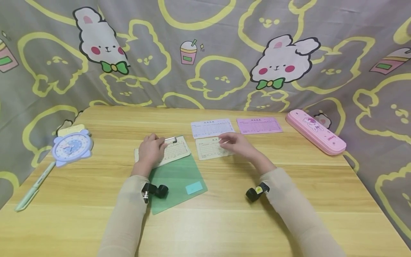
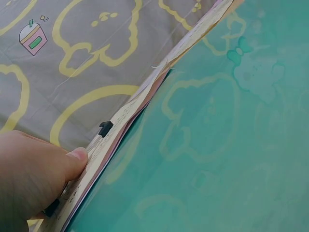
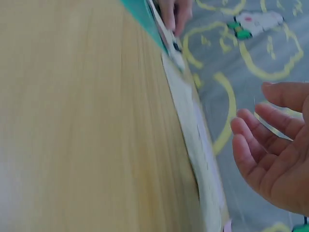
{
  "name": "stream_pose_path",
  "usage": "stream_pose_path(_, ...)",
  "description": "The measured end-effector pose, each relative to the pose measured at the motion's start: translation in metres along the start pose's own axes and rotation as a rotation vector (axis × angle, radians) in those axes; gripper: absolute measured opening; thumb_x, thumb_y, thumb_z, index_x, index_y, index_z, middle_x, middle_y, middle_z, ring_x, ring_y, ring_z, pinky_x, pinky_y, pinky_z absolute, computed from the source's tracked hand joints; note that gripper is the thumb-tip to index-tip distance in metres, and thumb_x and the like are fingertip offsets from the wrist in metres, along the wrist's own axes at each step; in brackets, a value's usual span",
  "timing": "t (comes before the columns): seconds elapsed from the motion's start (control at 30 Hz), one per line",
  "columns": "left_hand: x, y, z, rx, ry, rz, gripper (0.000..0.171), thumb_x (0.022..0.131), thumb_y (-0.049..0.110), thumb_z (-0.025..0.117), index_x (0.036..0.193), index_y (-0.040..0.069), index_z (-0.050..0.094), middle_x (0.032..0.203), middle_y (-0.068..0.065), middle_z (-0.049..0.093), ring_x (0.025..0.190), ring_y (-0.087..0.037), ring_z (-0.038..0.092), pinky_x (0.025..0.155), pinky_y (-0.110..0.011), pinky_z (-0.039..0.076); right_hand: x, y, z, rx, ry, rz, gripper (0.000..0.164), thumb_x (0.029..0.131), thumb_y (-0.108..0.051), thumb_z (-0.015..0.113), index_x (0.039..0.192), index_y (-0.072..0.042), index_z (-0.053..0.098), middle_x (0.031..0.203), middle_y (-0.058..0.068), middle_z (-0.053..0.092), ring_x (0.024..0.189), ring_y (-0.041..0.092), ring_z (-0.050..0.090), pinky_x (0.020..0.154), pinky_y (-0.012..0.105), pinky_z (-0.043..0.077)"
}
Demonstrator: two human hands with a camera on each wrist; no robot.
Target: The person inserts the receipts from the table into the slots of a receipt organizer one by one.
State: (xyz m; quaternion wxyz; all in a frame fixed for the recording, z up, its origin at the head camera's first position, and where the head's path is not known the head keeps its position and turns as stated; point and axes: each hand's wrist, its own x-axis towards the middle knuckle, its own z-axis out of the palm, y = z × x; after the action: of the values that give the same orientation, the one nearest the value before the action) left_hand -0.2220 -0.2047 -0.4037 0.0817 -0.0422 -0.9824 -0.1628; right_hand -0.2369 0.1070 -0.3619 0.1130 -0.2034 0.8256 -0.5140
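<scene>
Gripping the clip (image 1: 170, 140) at the far end of the green board (image 1: 176, 178), the left hand (image 1: 150, 150) has its fingers bent, thumb on the near side over the clipped slips (image 1: 176, 151). These lie across the board's far end, with one edge poking out left of the hand. The right hand (image 1: 239, 144) is loosely spread, fingers gently curved and holding nothing, over the right end of the cream slip (image 1: 208, 150), just right of the board. Beyond that slip lies the lavender slip (image 1: 212, 128), with the pink slip (image 1: 259, 125) to its right.

If the clip is pressed open, the slips could slide out of line or drop free, since only the left hand seems to steady them. A sideways pull could also swing the board into the cream slip. Reaching down carelessly, the right fingers might drag the lavender slip along, as it sits close behind.

The left hand hides the clip's left part and much of the stack. The layers show edge-on in the left wrist view, too bunched to count. Whether the clip is raised cannot be told, and the print is too small to read.
</scene>
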Motion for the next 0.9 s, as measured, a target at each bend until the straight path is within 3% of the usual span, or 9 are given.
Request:
stream_pose_path(0.17,0.001,0.000,0.000,-0.006,0.008,0.004,0.034,0.088,0.027,0.047,0.115,0.007,0.055,0.097,-0.010,0.046,0.085,-0.027,0.039,0.070,-0.039,0.034,-0.001,0.026,-0.021,-0.041,0.102,0.051,0.040,0.080,-0.011,0.061,0.116,0.003,0.050,0.106,0.017,0.054,0.093,0.026,0.051,0.079,0.036,0.040)
stream_pose_path(0.37,0.000,0.000,0.000,-0.018,0.011,0.010,0.034,0.088,0.026,0.048,0.115,0.006,0.055,0.097,-0.010,0.046,0.085,-0.027,0.038,0.070,-0.040,0.033,0.000,0.049,-0.038,0.012,0.184,0.141,0.048,0.078,-0.011,0.062,0.121,0.001,0.045,0.116,0.019,0.047,0.102,0.030,0.046,0.086,0.040,0.035)
stream_pose_path(0.63,0.000,0.001,-0.002,-0.034,-0.004,0.008,0.034,0.089,0.026,0.046,0.116,0.006,0.054,0.100,-0.011,0.045,0.087,-0.028,0.037,0.072,-0.041,0.033,0.004,0.064,-0.042,-0.050,0.159,0.162,0.059,0.073,-0.010,0.067,0.125,0.003,0.040,0.120,0.021,0.043,0.106,0.033,0.041,0.090,0.040,0.030)
stream_pose_path(0.9,-0.001,0.000,0.000,-0.042,0.002,0.000,0.034,0.089,0.026,0.047,0.116,0.007,0.055,0.100,-0.011,0.045,0.086,-0.027,0.037,0.072,-0.041,0.033,0.009,0.067,-0.041,-0.389,0.086,0.157,0.066,0.072,-0.023,0.068,0.128,-0.001,0.039,0.125,0.022,0.038,0.108,0.034,0.035,0.094,0.044,0.021)
